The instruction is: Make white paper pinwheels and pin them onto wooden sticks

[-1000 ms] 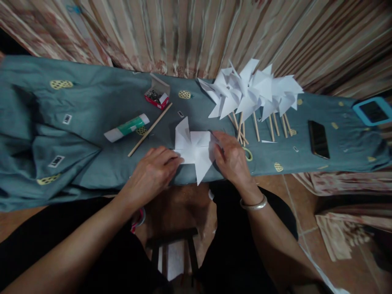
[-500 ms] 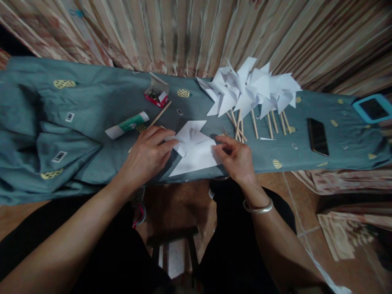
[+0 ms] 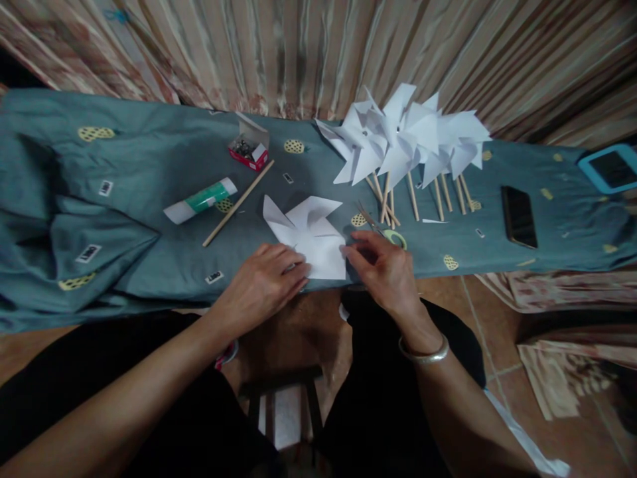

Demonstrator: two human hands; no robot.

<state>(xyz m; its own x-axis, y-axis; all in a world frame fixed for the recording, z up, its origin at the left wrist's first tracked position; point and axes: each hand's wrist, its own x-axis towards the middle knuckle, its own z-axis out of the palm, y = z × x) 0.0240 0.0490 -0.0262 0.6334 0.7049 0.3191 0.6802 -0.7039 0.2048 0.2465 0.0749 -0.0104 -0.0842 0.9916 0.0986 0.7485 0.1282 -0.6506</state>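
Note:
A white paper pinwheel (image 3: 318, 242) with several folded blades lies on the cloth in front of me, with no stick on it. My left hand (image 3: 266, 279) has its thumb and fingers closed on the lower left blade. At the right edge of the same paper is my right hand (image 3: 383, 269), fingers curled and thumb tip against the edge; its grip there is partly hidden. Just beyond the right hand lie scissors (image 3: 395, 238) with pale green handles. To the left a bare wooden stick (image 3: 237, 204) rests slantwise beside a green and white glue stick (image 3: 202, 199).
An open red box (image 3: 247, 154) of small metal pins stands at the back. Several pinwheels (image 3: 405, 136) on wooden sticks lie at the back right. Farther right are a dark phone (image 3: 518, 216) and a blue-framed device (image 3: 610, 169). A teal cloth (image 3: 129, 265) covers the narrow table, bunched at left.
The pinwheel has turned on the cloth, its blades now pointing differently. My left hand has moved down and right to another blade, uncovering the wooden stick. The scissors show more.

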